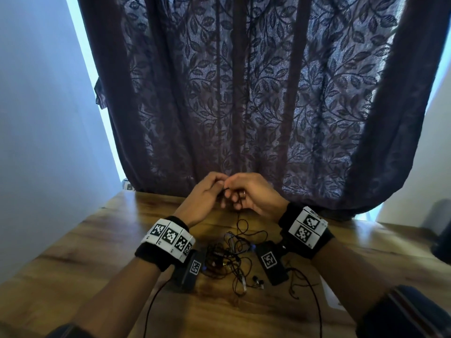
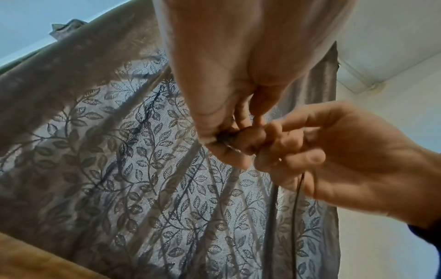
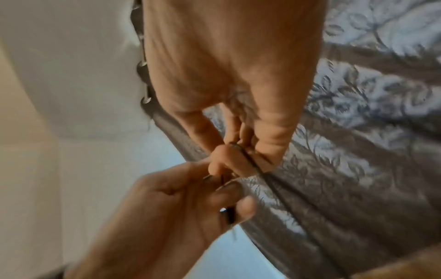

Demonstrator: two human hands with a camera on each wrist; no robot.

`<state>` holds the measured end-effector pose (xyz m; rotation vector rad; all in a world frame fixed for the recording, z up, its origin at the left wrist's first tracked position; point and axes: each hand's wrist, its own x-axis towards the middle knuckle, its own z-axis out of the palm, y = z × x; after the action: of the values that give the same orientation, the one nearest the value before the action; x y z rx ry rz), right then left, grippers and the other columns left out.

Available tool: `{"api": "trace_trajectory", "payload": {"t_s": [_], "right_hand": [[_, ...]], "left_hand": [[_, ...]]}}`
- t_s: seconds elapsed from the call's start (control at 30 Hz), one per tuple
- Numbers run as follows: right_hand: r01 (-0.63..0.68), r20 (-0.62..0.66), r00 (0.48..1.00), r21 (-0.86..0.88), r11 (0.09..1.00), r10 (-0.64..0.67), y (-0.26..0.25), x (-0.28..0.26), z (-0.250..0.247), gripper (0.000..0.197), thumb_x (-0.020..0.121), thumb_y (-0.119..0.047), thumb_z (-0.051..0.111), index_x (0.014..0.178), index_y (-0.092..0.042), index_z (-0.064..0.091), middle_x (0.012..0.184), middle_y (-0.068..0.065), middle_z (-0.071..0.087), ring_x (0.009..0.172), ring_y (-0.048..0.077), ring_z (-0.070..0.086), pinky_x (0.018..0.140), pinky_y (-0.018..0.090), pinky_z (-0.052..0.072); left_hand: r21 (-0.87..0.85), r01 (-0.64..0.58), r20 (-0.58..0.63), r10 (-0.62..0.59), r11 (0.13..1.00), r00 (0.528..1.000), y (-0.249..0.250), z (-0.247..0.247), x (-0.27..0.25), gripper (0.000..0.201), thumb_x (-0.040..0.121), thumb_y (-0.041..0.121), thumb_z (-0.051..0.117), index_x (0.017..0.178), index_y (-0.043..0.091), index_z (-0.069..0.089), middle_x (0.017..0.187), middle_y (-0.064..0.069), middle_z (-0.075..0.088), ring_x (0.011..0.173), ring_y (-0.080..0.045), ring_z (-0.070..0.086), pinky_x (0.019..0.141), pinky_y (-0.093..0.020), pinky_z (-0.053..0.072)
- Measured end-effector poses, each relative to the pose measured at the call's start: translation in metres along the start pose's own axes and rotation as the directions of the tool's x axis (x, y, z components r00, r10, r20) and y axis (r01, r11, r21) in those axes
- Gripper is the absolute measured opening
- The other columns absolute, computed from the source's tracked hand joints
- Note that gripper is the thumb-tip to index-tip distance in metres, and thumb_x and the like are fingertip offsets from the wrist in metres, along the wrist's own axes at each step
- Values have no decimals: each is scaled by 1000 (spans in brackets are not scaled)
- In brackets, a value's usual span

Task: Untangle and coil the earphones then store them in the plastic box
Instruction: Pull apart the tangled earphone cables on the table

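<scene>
A tangle of black earphone cables (image 1: 229,254) lies on the wooden table (image 1: 97,252) between my wrists, with two earbuds (image 1: 257,280) at its near edge. One strand (image 1: 238,220) rises from the tangle to my hands, which are held together above the table. My left hand (image 1: 220,190) pinches the cable (image 2: 297,188) at its fingertips (image 2: 222,136). My right hand (image 1: 231,192) pinches the same cable (image 3: 257,169) right beside it, fingers curled. A small dark part (image 3: 229,215) sits in the left hand's lower fingers. No plastic box is in view.
A dark leaf-patterned curtain (image 1: 244,93) hangs just behind the hands at the table's far edge. A white flat item (image 1: 329,293) lies on the table at the right, and a dark object (image 1: 441,240) stands at the far right edge.
</scene>
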<state>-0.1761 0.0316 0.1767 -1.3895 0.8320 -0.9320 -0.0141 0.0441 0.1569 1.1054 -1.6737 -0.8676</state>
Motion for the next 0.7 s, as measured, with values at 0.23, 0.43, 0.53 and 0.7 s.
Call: {"api": "trace_trajectory", "payload": {"t_s": [0.23, 0.43, 0.53, 0.7], "right_hand": [[402, 189, 909, -636, 659, -372, -5, -10, -8, 14, 95, 1, 60, 102, -9, 67, 84, 4, 76, 78, 14, 72, 75, 26, 58], [556, 242, 654, -796, 239, -717, 20, -3, -3, 9, 96, -11, 62, 99, -11, 70, 95, -2, 71, 89, 19, 61, 80, 33, 52], [528, 191, 559, -833, 168, -807, 24, 1, -6, 11, 97, -13, 62, 98, -6, 70, 92, 4, 67, 89, 22, 60, 80, 32, 50], [378, -172, 780, -635, 673, -601, 37, 2, 14, 18, 98, -3, 52, 107, -6, 67, 74, -5, 66, 64, 1, 60, 63, 23, 49]], "left_hand": [[-45, 203, 66, -200, 978, 978, 0, 0, -5, 30, 101, 18, 38, 79, 20, 58, 62, 8, 56, 53, -9, 41, 50, -27, 29], [-156, 261, 149, -239, 953, 960, 15, -16, -11, 32, 107, 15, 32, 91, 13, 59, 57, 1, 44, 45, -8, 29, 40, -20, 23], [-187, 284, 213, -244, 940, 946, 15, -20, -16, 36, 108, 19, 32, 100, 4, 64, 55, 3, 43, 44, -7, 30, 40, -18, 22], [-637, 163, 183, -57, 753, 982, 18, -15, -14, 25, 104, 3, 35, 112, -1, 59, 67, -1, 54, 51, -4, 42, 44, -15, 34]]}}
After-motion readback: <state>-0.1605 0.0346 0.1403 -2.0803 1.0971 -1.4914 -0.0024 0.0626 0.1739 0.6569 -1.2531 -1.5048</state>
